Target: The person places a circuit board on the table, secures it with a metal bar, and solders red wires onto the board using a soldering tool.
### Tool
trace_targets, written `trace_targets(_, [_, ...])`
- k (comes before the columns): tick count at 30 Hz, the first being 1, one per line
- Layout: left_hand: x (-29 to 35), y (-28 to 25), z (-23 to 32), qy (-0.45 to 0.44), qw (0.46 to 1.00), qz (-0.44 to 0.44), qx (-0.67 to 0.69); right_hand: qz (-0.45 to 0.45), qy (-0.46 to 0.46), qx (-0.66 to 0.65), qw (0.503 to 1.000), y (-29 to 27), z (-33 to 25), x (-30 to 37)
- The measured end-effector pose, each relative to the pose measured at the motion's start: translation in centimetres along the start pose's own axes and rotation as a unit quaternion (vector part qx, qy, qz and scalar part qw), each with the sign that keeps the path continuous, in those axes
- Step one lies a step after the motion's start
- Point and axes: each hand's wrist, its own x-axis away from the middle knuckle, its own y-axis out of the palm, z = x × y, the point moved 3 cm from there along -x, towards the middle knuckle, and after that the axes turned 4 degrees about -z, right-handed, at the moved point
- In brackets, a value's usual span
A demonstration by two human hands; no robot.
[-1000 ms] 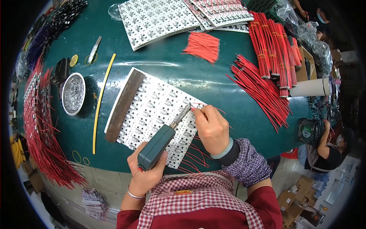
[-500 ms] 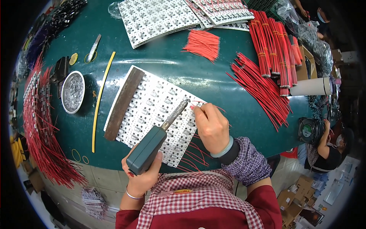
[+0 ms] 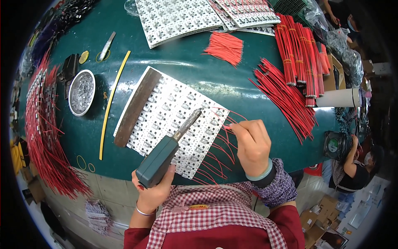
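Observation:
My left hand is wrapped round the dark green body of a soldering gun. Its metal tip points up and right, over a white circuit board panel covered in rows of small components. Just off the panel's right edge, my right hand is closed in a pinch, with a thin red wire at the fingertips. Several red wires trail from that same edge toward me. A brown bar lies across the panel's left side.
Loose red wires and banded bundles lie at right, a shorter red pile beyond the panel. Stacked panels stand at the back. Left are a white bowl, a yellow strip and wired pieces. A co-worker sits far right.
My right hand has moved right and toward me, off the panel's edge. The soldering gun's tip has shifted slightly left. The whole view has shifted a little.

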Motion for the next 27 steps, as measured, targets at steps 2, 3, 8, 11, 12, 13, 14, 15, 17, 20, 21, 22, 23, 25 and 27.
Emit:
trace_targets(2, [1.0,-0.2,-0.5,-0.032,0.998,0.005,-0.047,0.007,-0.013,-0.014,1.000,0.0,-0.1,-0.4])
trace_targets(3, [0.8,0.0,-0.3,-0.032,0.998,0.002,-0.046,0.010,-0.039,-0.032,0.999,0.4,0.1,-0.8])
trace_targets(8, [0.5,0.1,0.4,-0.023,0.999,-0.032,-0.012,-0.010,-0.087,-0.079,0.993,3.0,1.2,-1.6])
trace_targets(11, [0.3,0.2,0.8,-0.029,0.999,-0.020,0.015,-0.025,-0.095,-0.094,0.991,3.7,1.5,-1.4])
trace_targets(12, [0.3,0.2,1.0,-0.030,0.999,-0.020,0.014,-0.029,-0.093,-0.095,0.991,3.8,1.5,-1.4])
trace_targets(13, [0.2,0.3,0.9,-0.051,0.998,-0.019,0.041,-0.033,-0.091,-0.097,0.991,3.9,1.5,-1.4])
trace_targets(14, [0.2,0.4,0.9,-0.073,0.995,-0.020,0.067,-0.034,-0.091,-0.097,0.991,3.9,1.5,-1.4])
trace_targets(15, [0.2,0.4,0.9,-0.074,0.995,-0.020,0.066,-0.038,-0.089,-0.095,0.991,4.0,1.6,-1.4])
trace_targets(17, [0.1,0.6,0.7,-0.084,0.992,-0.025,0.087,-0.042,-0.086,-0.093,0.991,4.2,1.6,-1.4])
trace_targets(20, [-0.1,0.7,0.5,-0.073,0.994,-0.036,0.068,-0.049,-0.084,-0.089,0.991,4.1,1.5,-1.5])
trace_targets(21, [-0.1,0.7,0.4,-0.073,0.994,-0.036,0.068,-0.052,-0.084,-0.083,0.992,4.1,1.5,-1.5])
trace_targets(22, [-0.1,0.8,0.4,-0.080,0.993,-0.041,0.073,-0.056,-0.085,-0.076,0.992,4.1,1.5,-1.6])
trace_targets(23, [-0.1,0.8,0.3,-0.087,0.992,-0.047,0.079,-0.056,-0.085,-0.076,0.992,4.1,1.4,-1.5])
trace_targets(25, [-0.1,0.9,0.3,-0.082,0.992,-0.046,0.080,-0.055,-0.090,-0.062,0.993,4.1,1.4,-1.4])
trace_targets(27, [-0.2,0.9,0.4,-0.078,0.993,-0.045,0.080,-0.056,-0.091,-0.059,0.993,4.1,1.3,-1.5])
